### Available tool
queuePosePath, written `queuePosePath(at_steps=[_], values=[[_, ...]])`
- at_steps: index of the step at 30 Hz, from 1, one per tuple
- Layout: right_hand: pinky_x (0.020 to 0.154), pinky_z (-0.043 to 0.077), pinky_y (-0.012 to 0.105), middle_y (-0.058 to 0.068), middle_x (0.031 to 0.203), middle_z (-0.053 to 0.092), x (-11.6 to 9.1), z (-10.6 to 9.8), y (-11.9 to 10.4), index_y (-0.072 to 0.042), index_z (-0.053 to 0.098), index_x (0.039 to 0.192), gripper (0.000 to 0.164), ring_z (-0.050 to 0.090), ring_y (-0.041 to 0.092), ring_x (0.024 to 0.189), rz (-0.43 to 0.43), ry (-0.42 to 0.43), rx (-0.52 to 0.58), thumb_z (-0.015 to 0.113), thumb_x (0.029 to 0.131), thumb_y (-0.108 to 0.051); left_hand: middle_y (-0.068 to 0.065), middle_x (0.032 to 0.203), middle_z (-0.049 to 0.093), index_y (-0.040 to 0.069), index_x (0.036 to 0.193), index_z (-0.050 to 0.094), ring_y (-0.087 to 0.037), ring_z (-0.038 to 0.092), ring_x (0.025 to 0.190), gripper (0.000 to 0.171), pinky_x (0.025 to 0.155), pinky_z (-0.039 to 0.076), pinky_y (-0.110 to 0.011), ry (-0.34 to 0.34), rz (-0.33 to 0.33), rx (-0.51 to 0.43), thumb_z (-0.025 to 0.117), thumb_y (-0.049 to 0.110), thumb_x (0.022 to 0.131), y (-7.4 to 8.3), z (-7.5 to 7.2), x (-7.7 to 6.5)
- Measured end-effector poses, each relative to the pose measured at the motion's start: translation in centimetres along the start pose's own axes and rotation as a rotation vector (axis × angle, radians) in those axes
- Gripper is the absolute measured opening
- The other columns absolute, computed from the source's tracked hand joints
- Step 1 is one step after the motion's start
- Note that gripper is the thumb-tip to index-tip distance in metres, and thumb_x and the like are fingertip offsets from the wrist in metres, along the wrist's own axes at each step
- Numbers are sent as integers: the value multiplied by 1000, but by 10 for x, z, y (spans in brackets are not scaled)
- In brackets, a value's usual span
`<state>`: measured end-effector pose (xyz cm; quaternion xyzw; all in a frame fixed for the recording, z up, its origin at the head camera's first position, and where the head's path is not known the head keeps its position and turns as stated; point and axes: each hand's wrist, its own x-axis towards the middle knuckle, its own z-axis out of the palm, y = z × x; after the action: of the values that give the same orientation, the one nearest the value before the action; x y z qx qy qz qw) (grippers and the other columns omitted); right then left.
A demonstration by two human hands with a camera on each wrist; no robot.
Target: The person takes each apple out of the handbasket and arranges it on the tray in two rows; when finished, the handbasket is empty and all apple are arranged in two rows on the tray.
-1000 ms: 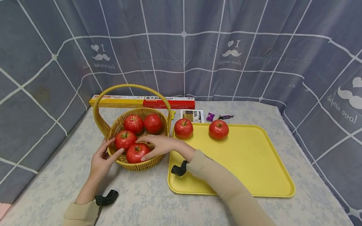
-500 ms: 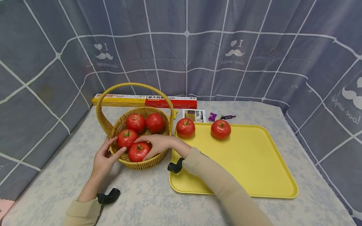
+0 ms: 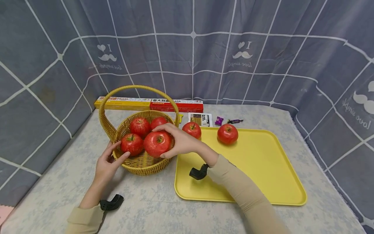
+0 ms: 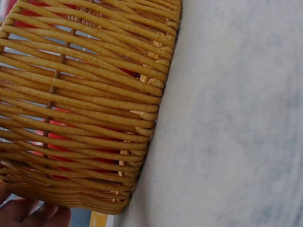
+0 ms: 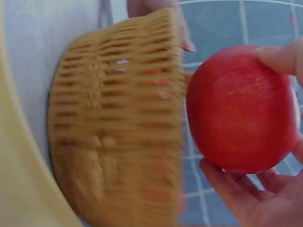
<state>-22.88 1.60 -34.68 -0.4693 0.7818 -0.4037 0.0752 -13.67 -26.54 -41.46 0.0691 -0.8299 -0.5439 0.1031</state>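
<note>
Apple (image 3: 157, 144) is grasped between the thumb and fingers of the right hand (image 3: 181, 141), raised over the right part of the basket (image 3: 143, 170). The left hand (image 3: 106, 165) grips the basket's left rim, beside three other apples (image 3: 132, 145) inside it, while a yellow tray (image 3: 257, 169) lies just right of the basket.

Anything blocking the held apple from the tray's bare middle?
Nothing visible: the held apple appears above the basket's rim; the handle's right foot stands farther back, two apples near the tray's far edge.
</note>
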Motion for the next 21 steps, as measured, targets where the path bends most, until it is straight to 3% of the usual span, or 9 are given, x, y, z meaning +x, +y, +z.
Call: queuePosePath(at_steps=[5,8,14,21], values=[[89,47,36,-3,125,45,-39,-35,-6,-20,46,132,76,44,14,114,-46,110,27,83,65,-18,-6,155,10,10,144,40,-22,13,141,64,107,26,-44,-1,0,10,67,26,88,0,0,0],[89,47,38,1,126,43,-65,-59,-4,-17,47,131,76,44,17,113,-38,181,30,82,65,-13,-6,155,10,10,144,40,-21,12,141,64,108,27,-34,-2,5,4,67,25,88,0,1,0],[86,48,29,8,130,44,-118,-105,18,-8,44,133,77,47,20,110,105,361,7,80,66,0,-7,155,10,10,143,41,-21,14,141,62,94,28,-5,8,17,-22,67,25,88,1,2,-2],[85,41,13,13,130,44,-181,-144,62,-4,39,138,80,45,5,107,310,534,-99,79,69,2,-7,155,11,9,142,42,-21,14,141,62,92,28,-3,10,32,-30,67,25,88,0,2,-2]])
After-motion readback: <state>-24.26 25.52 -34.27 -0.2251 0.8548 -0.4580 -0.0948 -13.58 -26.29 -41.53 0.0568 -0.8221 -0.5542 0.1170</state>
